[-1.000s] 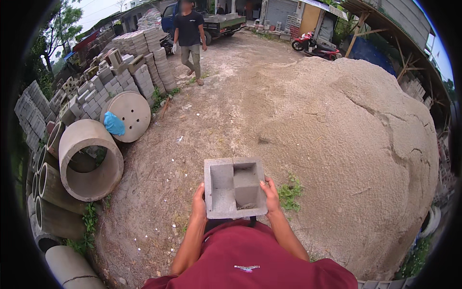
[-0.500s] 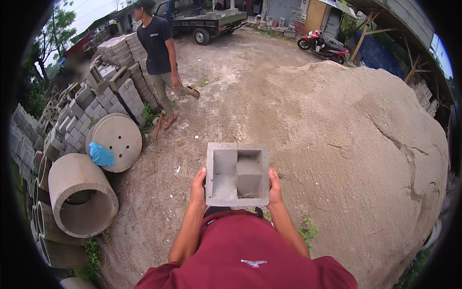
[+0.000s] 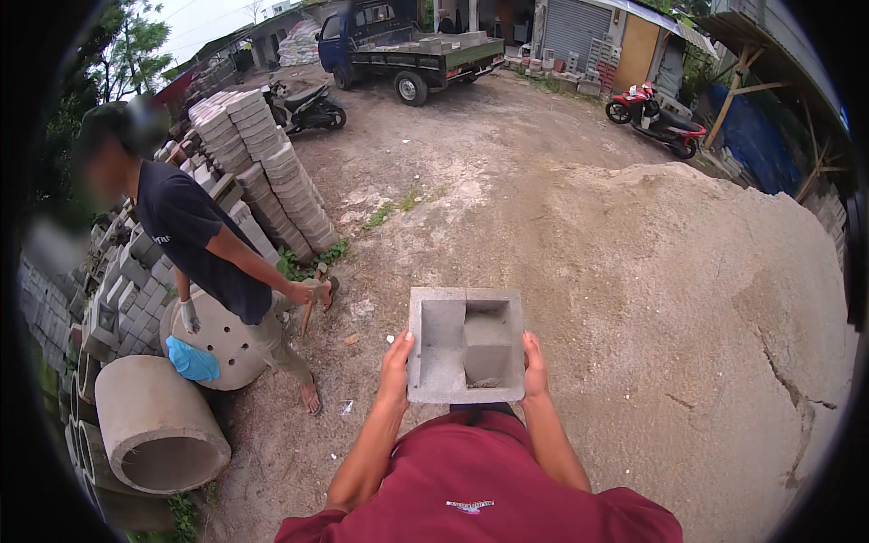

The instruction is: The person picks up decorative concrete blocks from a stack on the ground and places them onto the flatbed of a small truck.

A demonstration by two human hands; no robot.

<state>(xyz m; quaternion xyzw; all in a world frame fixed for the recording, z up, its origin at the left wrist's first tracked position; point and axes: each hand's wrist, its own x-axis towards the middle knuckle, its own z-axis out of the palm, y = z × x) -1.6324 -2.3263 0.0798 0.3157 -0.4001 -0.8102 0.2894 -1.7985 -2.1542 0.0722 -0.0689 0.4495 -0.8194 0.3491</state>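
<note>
A square, grey concrete ventilation block (image 3: pixel 489 357) is held in front of my maroon shirt, its recessed face turned up. Two hollows show in it, the right one with a raised, angled piece inside. My left hand (image 3: pixel 396 366) presses against the block's left side, fingers wrapped toward the underside. On the opposite side my right hand (image 3: pixel 536 366) grips it the same way. The undersides of the block and most fingertips are hidden.
On the left, a person (image 3: pixel 195 217) walks close by a concrete pipe (image 3: pixel 158 407) and a round slab (image 3: pixel 231 353). Paver stacks (image 3: pixel 276 167) stand behind. A sand mound (image 3: pixel 679 299) fills the right; a truck (image 3: pixel 421 59) and red motorbike (image 3: pixel 656 122) are farther off.
The person has come nearer and moved left, now in front of the round slab. My view has shifted, bringing a dark motorbike into sight. Both hands keep hold of the block.
</note>
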